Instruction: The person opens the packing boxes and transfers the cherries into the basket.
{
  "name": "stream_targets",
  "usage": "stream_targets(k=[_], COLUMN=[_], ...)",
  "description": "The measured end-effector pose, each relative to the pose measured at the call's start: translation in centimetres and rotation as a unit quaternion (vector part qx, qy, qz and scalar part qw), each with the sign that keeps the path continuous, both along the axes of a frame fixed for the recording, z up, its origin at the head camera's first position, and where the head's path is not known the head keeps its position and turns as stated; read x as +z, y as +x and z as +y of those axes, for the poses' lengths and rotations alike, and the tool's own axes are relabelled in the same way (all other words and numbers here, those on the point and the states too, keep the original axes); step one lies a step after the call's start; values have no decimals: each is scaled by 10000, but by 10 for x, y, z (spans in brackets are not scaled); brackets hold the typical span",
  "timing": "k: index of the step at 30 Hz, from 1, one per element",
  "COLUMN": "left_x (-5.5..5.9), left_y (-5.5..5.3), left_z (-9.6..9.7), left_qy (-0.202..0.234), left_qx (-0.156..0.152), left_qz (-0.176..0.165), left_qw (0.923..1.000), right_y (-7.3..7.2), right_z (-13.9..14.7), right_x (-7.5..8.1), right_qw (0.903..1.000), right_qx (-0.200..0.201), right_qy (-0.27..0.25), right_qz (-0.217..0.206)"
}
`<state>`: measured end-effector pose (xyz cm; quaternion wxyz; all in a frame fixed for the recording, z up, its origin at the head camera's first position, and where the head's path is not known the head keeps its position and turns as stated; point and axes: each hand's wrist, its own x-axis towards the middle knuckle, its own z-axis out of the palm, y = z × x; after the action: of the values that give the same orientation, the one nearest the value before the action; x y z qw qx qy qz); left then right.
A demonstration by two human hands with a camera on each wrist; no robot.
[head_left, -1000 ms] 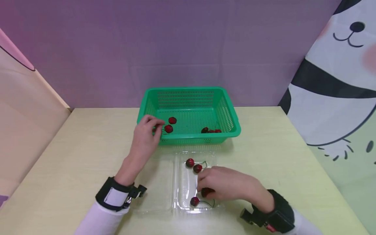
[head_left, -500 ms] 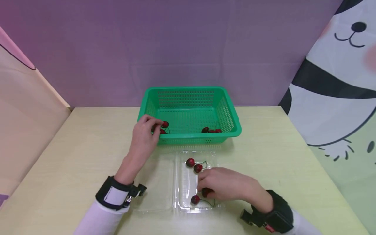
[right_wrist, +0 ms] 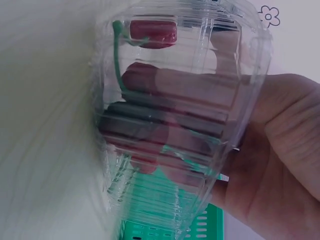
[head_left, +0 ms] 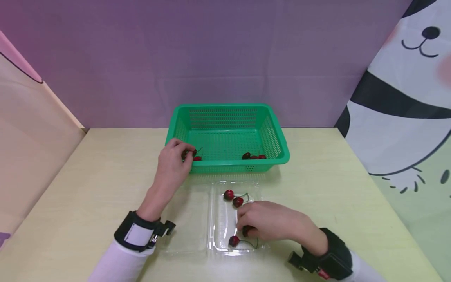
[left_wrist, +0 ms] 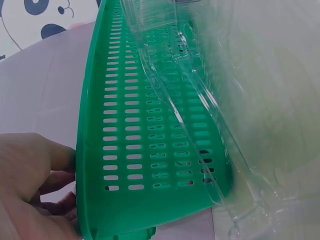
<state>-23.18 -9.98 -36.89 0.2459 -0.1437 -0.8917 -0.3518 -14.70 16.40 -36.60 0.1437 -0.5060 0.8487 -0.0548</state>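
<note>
My left hand (head_left: 172, 160) reaches over the left front corner of the green basket (head_left: 225, 168), fingers curled around a dark cherry (head_left: 184, 155). Another red cherry (head_left: 197, 158) lies just beside its fingertips; in the left wrist view the basket wall (left_wrist: 130, 205) hides those fingertips. My right hand (head_left: 269, 219) is down inside the clear plastic clamshell box (head_left: 220, 223), gripping a dark cherry (head_left: 246, 231) between curled fingers. A stemmed cherry (head_left: 234, 241) lies nearer me in the box. Two more, including a red cherry (head_left: 228, 194), lie toward its far end.
Several cherries (head_left: 253, 156) sit in the basket's right front corner. The box's open lid (head_left: 186, 219) lies flat to the left on the pale wooden table (head_left: 105, 168). Behind the basket rises a purple backdrop (head_left: 218, 58).
Cherries in the basket beside my left hand have shifted left, closer against its fingers. The right hand stays in place; the near cherry in the box has rocked slightly.
</note>
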Motion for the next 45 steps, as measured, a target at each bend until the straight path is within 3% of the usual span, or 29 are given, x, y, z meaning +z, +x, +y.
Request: stream_targets(k=[27,36,45], left_x=[-1,-1,-1], left_y=[3,3,5], left_z=[4,5,6], left_qy=[-110,-98,-114], left_qx=[11,-20,-154], left_qz=[12,-10,54], left_qw=[9999,9999,9998], right_y=[-4,-5,-5], right_z=[5,5,6], right_x=[10,10,13], right_qw=[9983,9962,9947], right_qx=[-286,-450,-359], right_qy=[-510,-725,-955], right_qz=[22,-171,161])
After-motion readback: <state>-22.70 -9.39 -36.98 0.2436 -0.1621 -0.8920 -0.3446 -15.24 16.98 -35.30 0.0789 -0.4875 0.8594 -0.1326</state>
